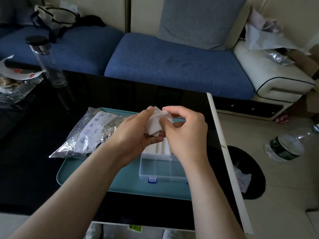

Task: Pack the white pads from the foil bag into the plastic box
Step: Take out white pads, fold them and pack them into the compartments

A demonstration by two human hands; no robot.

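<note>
Over the plastic box (164,178), the left hand (136,133) and right hand (187,135) pinch one white pad (155,124); the far slots (163,149) look full, the near slots (162,167) still need pads.

The pad (156,125) at centre is white. The bag (89,133) is crinkled silver foil with a white label printed with blue round icons. The tray (127,185) is teal, the box (160,169) clear with blue latches (152,179). The table (34,152) is glossy black; the sofa (172,66) at top, blue with cream trim.
</note>
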